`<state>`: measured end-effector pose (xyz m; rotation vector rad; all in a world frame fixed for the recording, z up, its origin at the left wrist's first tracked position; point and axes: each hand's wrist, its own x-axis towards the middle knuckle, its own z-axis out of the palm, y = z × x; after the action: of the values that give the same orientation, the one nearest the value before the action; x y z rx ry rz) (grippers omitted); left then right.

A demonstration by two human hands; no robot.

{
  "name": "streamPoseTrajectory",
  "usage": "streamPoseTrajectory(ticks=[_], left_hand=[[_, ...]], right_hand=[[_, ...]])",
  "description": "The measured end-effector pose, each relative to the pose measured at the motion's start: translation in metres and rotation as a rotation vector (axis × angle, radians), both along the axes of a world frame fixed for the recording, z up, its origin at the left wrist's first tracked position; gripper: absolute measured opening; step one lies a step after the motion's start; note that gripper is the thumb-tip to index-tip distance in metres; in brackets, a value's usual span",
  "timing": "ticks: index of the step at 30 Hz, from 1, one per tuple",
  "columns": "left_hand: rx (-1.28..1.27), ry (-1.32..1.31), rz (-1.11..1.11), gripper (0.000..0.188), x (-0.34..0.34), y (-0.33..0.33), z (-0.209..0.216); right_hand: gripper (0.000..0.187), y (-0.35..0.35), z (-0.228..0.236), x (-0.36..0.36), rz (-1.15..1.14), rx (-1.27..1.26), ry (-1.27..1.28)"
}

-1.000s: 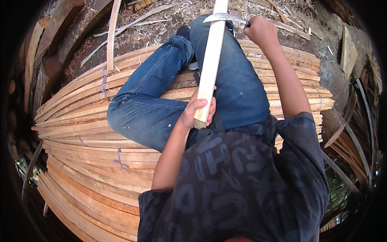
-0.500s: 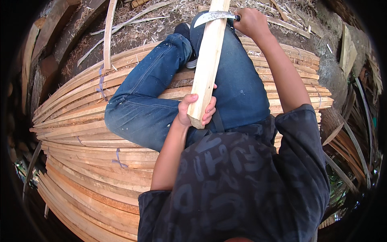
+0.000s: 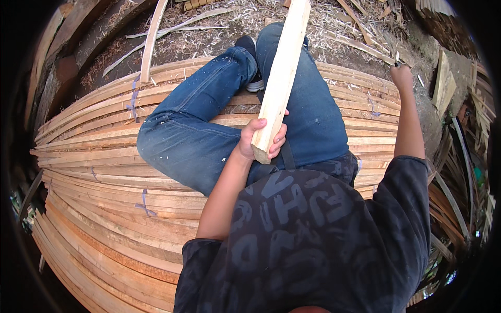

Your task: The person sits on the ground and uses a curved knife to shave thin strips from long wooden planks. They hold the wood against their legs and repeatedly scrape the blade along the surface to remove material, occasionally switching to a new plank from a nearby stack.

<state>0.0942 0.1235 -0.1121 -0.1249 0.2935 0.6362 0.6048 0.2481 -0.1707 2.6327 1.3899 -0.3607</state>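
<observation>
My left hand [image 3: 246, 140] is wrapped round the near end of a long, pale wooden stick [image 3: 284, 70]. The stick slants up and away over my right thigh, and its far end runs out at the top of the view. Off to the far right, my right hand [image 3: 402, 78] is closed on the dark handle of a curved knife [image 3: 396, 56]. Only a small part of the blade shows there, turned nearly edge-on. The knife is well apart from the stick.
I sit on bundles of sawn wooden strips [image 3: 99, 172] tied with purple string [image 3: 145, 204]. Wood shavings [image 3: 209, 41] cover the ground ahead. Dark timber [image 3: 68, 36] stands at the far left, and loose slats [image 3: 454, 193] lie at the right.
My right hand has swung the curved knife off the stick, out to the right and slightly nearer. The stick's far end has tilted slightly right; my left hand keeps its grip.
</observation>
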Motion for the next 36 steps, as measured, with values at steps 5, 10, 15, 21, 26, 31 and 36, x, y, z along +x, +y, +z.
streamPoseTrajectory(ticks=[5,10,15,21,26,31,36], left_hand=[[0.028,0.006,-0.021,0.063,0.012,0.010,-0.006],[0.084,0.146,-0.033,0.063,0.009,0.010,0.002],[0.091,0.466,0.136,0.053,-0.002,0.011,0.011],[0.045,0.874,0.198,0.034,-0.049,0.067,0.024],[0.140,1.219,-0.015,0.040,-0.105,0.131,0.000],[0.317,1.539,-0.069,0.044,-0.150,0.188,-0.090],[0.435,1.921,-0.206,0.050,-0.180,0.221,-0.155]], right_hand=[[0.040,-0.097,0.004,-0.121,-0.088,0.031,0.386],[0.037,-0.101,0.018,-0.216,-0.061,0.275,0.616],[0.037,-0.085,0.060,-0.242,0.021,0.196,0.747],[0.020,-0.073,0.072,-0.274,0.277,0.115,0.437],[0.020,-0.066,0.069,-0.270,0.367,0.098,0.417],[0.020,-0.053,0.064,-0.265,0.275,0.071,0.452],[0.018,-0.035,0.054,-0.258,0.163,0.050,0.494]])
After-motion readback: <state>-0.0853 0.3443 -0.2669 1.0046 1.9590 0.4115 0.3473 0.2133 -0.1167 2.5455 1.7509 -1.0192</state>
